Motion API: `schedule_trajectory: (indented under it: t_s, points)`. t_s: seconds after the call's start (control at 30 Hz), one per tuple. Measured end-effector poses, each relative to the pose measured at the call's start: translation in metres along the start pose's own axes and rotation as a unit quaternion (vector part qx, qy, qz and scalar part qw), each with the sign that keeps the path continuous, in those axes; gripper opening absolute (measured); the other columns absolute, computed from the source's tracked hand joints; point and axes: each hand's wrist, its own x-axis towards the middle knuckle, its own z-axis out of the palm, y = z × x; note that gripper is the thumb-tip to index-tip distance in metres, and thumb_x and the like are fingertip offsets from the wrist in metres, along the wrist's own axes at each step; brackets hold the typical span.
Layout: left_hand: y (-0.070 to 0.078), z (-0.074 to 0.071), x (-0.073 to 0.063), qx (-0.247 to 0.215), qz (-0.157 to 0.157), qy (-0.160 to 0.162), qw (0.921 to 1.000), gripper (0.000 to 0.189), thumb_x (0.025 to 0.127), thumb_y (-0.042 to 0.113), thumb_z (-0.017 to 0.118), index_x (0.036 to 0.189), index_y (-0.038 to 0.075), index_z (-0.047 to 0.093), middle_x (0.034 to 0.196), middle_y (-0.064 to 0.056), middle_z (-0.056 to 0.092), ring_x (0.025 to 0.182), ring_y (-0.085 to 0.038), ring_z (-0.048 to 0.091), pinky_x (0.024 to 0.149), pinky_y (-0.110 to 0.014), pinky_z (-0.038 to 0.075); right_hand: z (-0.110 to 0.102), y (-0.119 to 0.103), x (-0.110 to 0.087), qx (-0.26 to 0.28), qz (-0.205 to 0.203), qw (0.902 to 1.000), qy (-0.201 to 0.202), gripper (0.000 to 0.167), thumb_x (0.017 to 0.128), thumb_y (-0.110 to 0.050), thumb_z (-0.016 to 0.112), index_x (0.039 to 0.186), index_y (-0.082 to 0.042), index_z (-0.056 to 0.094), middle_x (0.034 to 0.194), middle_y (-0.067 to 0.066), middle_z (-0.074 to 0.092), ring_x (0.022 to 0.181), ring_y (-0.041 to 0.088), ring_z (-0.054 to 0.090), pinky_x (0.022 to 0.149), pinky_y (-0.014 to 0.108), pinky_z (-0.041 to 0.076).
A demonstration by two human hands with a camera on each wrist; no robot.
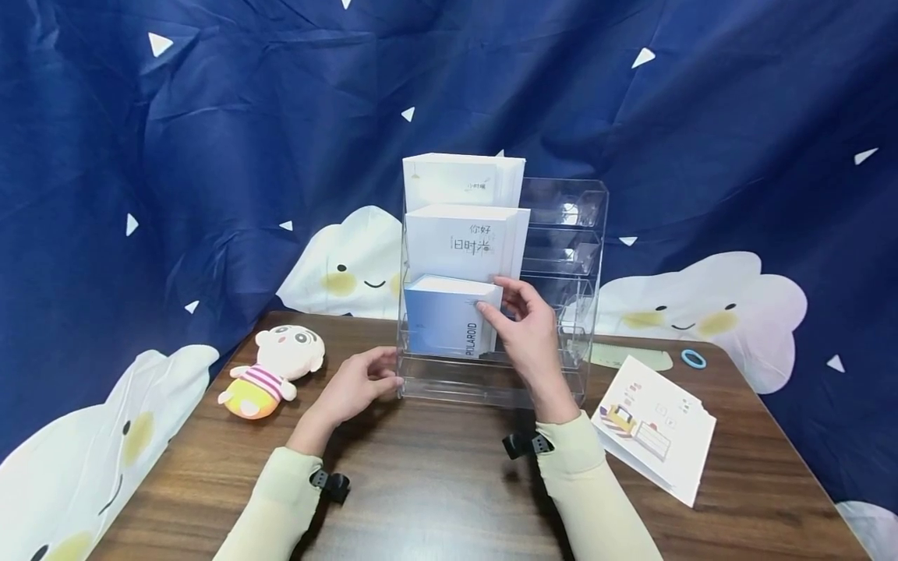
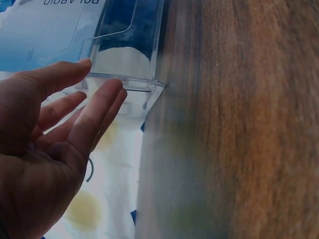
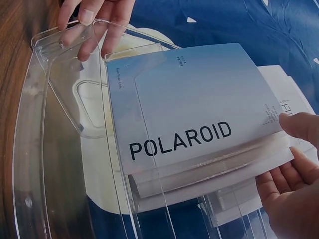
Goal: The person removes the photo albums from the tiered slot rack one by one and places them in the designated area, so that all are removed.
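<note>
A clear acrylic tiered rack (image 1: 561,312) stands on the table. In its lowest visible tier sits a thick light-blue book (image 3: 189,94) marked POLAROID. My right hand (image 1: 529,327) pinches this book's right edge, thumb on the front cover and fingers behind. Higher up, two white books with Chinese lettering, a middle one (image 1: 449,241) and a top one (image 1: 449,178), stand on the rack's left side. My left hand (image 1: 361,382) touches the rack's lower left side with its fingers extended; in the left wrist view thumb and fingers are spread apart (image 2: 60,114).
A plush doll (image 1: 273,370) in a striped top lies at the left of the table (image 1: 421,467). On the right are a white booklet (image 1: 655,428) with colored drawings, a pale green ruler-like strip (image 1: 631,357) and a small blue ring (image 1: 693,358). A blue cloud-patterned curtain (image 1: 281,93) hangs behind.
</note>
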Motion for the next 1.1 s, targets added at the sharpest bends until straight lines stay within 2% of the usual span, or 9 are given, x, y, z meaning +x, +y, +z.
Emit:
schedule_trajectory:
  t_s: [0.23,0.57,0.73,1.1]
  points:
    - [0.0000,0.0009,0.0014,0.003,0.001,0.002,1.0000,0.056,0.103,0.014,0.081,0.155,0.002,0.063,0.141,-0.019,0.078,0.118,-0.026,0.079,0.107,-0.045,0.063,0.0019,0.0027,0.0027,0.004,0.001,1.0000,-0.002,0.046,0.097,-0.005,0.086,0.141,-0.005,0.073,0.141,0.015,0.072,0.118,0.020,0.067,0.108,0.025,0.056]
    - [-0.0029,0.0000,0.0012,-0.003,0.009,0.007,0.9999,0.055,0.103,0.014,0.081,0.153,-0.001,0.063,0.139,-0.023,0.077,0.117,-0.029,0.080,0.103,-0.045,0.064,0.0059,0.0058,0.0043,0.007,-0.001,1.0000,0.003,0.046,0.096,-0.004,0.087,0.140,-0.005,0.074,0.124,0.015,0.072,0.108,0.016,0.067,0.095,0.010,0.056]
    - [-0.0021,0.0002,0.0007,-0.002,0.006,0.007,1.0000,0.055,0.103,0.013,0.081,0.154,0.000,0.063,0.139,-0.021,0.078,0.117,-0.028,0.080,0.102,-0.040,0.064,0.0073,0.0070,0.0043,0.007,-0.007,0.9999,0.008,0.044,0.095,-0.002,0.087,0.138,-0.005,0.076,0.117,0.010,0.068,0.106,0.014,0.065,0.094,0.009,0.055]
    - [-0.0005,0.0029,0.0012,-0.004,-0.002,0.005,1.0000,0.056,0.103,0.013,0.081,0.154,0.002,0.063,0.139,-0.019,0.078,0.117,-0.027,0.079,0.103,-0.041,0.063,0.0057,0.0068,0.0027,-0.007,-0.013,0.9998,0.014,0.039,0.096,-0.003,0.087,0.134,-0.004,0.077,0.108,0.006,0.065,0.104,0.014,0.066,0.091,0.009,0.054]
